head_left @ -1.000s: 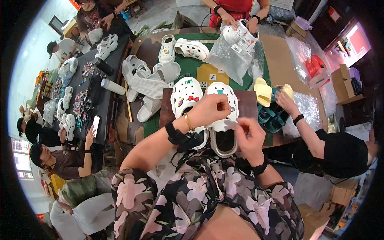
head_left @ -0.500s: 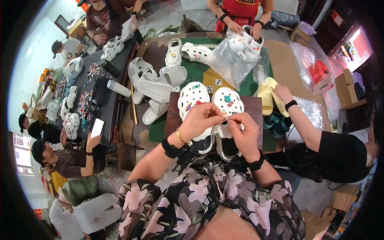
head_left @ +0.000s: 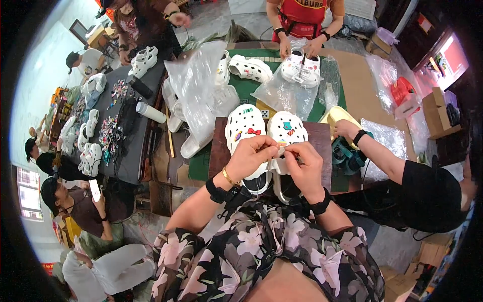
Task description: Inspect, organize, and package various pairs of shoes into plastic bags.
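Two white clogs stand side by side with their toes away from me: a left clog [head_left: 245, 121] with green, red and purple-yellow charms, and a right clog [head_left: 289, 132] with a teal charm and a striped one. A dark brown board [head_left: 320, 143] lies under them. Above the clogs' straps, my left hand [head_left: 251, 157] and my right hand [head_left: 305, 163] meet, thumbs and forefingers pinched together. A small whitish piece [head_left: 280, 150] is between their fingertips; its kind is too small to tell. My hands cover parts of both clogs.
A clear plastic bag [head_left: 198, 83] covers grey slippers [head_left: 191, 146] at the left. Across the table, a person in a red apron holds white clogs [head_left: 300, 70] over another bag. At right, a person's hand [head_left: 346, 129] touches yellow slippers [head_left: 336, 115]. Charms [head_left: 111, 132] lie on the dark table.
A plastic bag has come down over the grey slippers. The person opposite has lowered the white clogs. The neighbour's hand has moved left onto the yellow slippers. My hands remain pinched, barely moved.
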`<control>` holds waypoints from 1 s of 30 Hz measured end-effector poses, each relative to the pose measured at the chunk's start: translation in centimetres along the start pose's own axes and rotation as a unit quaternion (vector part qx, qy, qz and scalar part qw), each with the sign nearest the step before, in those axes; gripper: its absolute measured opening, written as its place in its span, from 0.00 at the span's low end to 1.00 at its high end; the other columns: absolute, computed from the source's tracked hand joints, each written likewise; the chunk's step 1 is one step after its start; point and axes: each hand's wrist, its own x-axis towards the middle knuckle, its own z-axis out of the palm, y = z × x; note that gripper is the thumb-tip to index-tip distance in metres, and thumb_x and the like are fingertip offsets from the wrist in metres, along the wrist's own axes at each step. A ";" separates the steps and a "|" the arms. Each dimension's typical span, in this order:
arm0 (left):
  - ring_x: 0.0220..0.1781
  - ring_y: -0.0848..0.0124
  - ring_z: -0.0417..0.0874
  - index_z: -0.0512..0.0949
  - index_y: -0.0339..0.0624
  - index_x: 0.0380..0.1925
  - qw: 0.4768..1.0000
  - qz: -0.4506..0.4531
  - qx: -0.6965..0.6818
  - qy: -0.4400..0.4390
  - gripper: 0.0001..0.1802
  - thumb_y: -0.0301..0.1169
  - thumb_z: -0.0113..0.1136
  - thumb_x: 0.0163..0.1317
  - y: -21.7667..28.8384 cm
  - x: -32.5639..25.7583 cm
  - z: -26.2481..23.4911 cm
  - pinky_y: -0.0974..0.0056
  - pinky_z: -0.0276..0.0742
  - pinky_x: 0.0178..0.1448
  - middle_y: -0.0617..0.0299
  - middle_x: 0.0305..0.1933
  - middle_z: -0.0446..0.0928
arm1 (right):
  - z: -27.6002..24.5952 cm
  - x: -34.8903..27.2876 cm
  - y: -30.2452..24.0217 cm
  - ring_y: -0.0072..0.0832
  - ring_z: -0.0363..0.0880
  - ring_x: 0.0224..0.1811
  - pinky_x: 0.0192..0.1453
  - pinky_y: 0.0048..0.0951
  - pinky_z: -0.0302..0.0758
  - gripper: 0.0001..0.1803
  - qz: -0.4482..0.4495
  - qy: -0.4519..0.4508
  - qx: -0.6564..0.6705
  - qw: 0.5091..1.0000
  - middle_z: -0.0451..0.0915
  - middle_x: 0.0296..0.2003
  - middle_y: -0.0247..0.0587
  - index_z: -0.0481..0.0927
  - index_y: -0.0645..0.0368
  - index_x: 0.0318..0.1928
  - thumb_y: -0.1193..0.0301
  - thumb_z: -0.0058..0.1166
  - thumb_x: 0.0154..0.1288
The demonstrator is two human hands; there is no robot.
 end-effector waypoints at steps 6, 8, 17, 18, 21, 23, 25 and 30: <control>0.34 0.80 0.78 0.78 0.34 0.38 1.000 0.005 0.012 -0.002 0.07 0.27 0.56 0.65 0.0 -0.1 -0.1 0.74 0.75 0.40 0.65 0.33 0.80 | 0.1 0.0 0.0 0.32 0.78 0.29 0.33 0.28 0.74 0.05 -0.006 -0.007 0.000 1.000 0.78 0.28 0.43 0.81 0.63 0.34 0.80 0.59 0.54; 0.34 0.80 0.78 0.78 0.34 0.38 1.000 0.004 0.012 -0.009 0.07 0.27 0.56 0.65 -0.3 -0.1 -0.3 0.74 0.75 0.40 0.65 0.33 0.80 | 0.2 -0.1 0.2 0.34 0.78 0.29 0.33 0.30 0.74 0.05 -0.003 -0.009 -0.009 1.000 0.78 0.28 0.43 0.81 0.62 0.33 0.80 0.59 0.53; 0.33 0.80 0.78 0.79 0.34 0.36 1.000 -0.006 0.008 -0.025 0.08 0.29 0.58 0.64 -0.8 -0.2 -0.4 0.73 0.75 0.38 0.65 0.31 0.80 | 0.4 -0.1 0.4 0.38 0.78 0.30 0.35 0.33 0.74 0.06 -0.021 -0.012 -0.030 0.999 0.77 0.27 0.43 0.81 0.61 0.31 0.79 0.59 0.50; 0.32 0.80 0.78 0.79 0.34 0.36 1.000 -0.006 0.006 -0.027 0.08 0.29 0.58 0.64 -0.8 -0.2 -0.4 0.73 0.75 0.38 0.65 0.30 0.79 | 0.4 -0.2 0.4 0.38 0.78 0.30 0.35 0.33 0.74 0.06 -0.021 -0.012 -0.030 0.999 0.77 0.27 0.43 0.81 0.61 0.31 0.79 0.59 0.50; 0.31 0.80 0.77 0.79 0.34 0.36 0.999 -0.013 -0.024 -0.044 0.08 0.29 0.58 0.64 -0.7 -0.3 -0.5 0.73 0.74 0.37 0.65 0.29 0.79 | 0.5 -0.3 0.4 0.38 0.78 0.30 0.35 0.33 0.74 0.05 -0.013 -0.010 -0.019 1.000 0.77 0.27 0.43 0.81 0.61 0.31 0.79 0.59 0.50; 0.30 0.80 0.77 0.79 0.34 0.36 0.998 -0.017 -0.029 -0.048 0.08 0.29 0.58 0.64 -0.6 -0.3 -0.6 0.73 0.74 0.37 0.65 0.29 0.79 | 0.5 -0.3 0.5 0.37 0.78 0.29 0.35 0.33 0.74 0.05 -0.020 -0.005 -0.015 1.000 0.77 0.26 0.43 0.81 0.61 0.31 0.79 0.59 0.50; 0.30 0.80 0.77 0.79 0.34 0.36 0.998 -0.020 -0.034 -0.051 0.08 0.30 0.57 0.65 -0.6 -0.3 -0.7 0.73 0.73 0.37 0.65 0.29 0.79 | 0.5 -0.3 0.4 0.37 0.78 0.29 0.35 0.32 0.74 0.05 -0.020 -0.006 -0.015 1.000 0.77 0.26 0.42 0.81 0.61 0.31 0.80 0.59 0.50; 0.30 0.81 0.76 0.79 0.36 0.35 0.997 -0.032 -0.044 -0.057 0.09 0.31 0.56 0.65 -0.8 -0.3 -0.8 0.74 0.73 0.37 0.66 0.29 0.79 | 0.5 -0.3 0.4 0.35 0.78 0.28 0.34 0.31 0.74 0.05 -0.017 -0.008 -0.005 1.000 0.77 0.26 0.42 0.80 0.61 0.30 0.80 0.59 0.49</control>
